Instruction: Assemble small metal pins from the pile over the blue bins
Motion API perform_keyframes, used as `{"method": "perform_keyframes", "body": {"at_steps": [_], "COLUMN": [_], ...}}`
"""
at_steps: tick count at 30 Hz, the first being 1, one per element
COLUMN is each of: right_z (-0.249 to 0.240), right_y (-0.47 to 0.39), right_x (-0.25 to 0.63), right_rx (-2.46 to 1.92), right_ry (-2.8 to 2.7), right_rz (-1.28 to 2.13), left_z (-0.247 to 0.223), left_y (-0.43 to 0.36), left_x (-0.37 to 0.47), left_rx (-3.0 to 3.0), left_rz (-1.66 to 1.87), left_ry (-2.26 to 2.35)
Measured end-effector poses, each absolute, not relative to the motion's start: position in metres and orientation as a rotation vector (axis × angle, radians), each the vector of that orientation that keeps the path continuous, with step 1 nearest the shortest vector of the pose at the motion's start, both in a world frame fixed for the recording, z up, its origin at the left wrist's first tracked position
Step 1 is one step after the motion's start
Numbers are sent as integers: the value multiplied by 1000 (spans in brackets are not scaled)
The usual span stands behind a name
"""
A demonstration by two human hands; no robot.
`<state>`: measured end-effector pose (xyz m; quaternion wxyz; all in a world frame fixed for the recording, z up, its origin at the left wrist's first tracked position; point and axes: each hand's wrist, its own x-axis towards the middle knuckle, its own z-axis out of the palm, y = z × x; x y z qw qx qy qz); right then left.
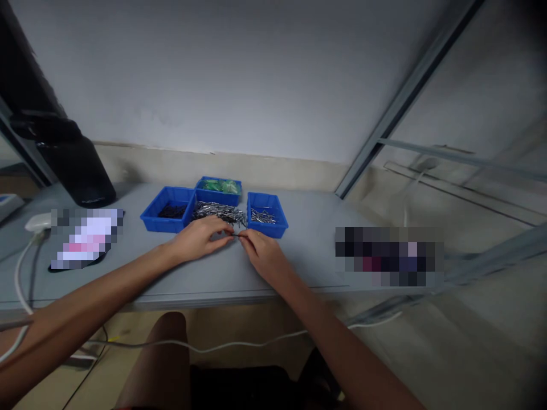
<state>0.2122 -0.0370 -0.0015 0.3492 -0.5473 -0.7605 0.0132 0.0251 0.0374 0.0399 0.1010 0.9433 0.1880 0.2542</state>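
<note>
The fingertips of my left hand (201, 236) and my right hand (264, 250) meet over the table, pinching a thin dark rod-like piece (236, 234) between them. It is too small to name. Just behind my hands lies a loose pile of slim silver metal pins (220, 210), partly covered by my left hand. A blue bin (158, 224) left of the pile holds small dark pieces. Right of it, another blue bin (269, 229) contains a few silver pins. Behind the pile, a third blue bin (217, 197) has green, plastic-looking contents.
On the left of the grey table (307, 267) stand a black bottle (79, 165) and a phone-like item (88, 239), blurred out, beside a white plug and cable (40, 222). A blurred dark object (384, 256) lies at right. A wall and metal frame bound the back.
</note>
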Motion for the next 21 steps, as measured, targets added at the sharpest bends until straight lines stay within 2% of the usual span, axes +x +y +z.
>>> {"method": "perform_keyframes", "body": {"at_steps": [21], "right_z": [2], "right_y": [-40], "right_x": [212], "right_rx": [-1377], "right_ry": [-1910], "right_rz": [-63], "left_z": [38], "left_y": [40], "left_x": [25], "left_rx": [2796], "left_rz": [880], "left_ry": [511]}}
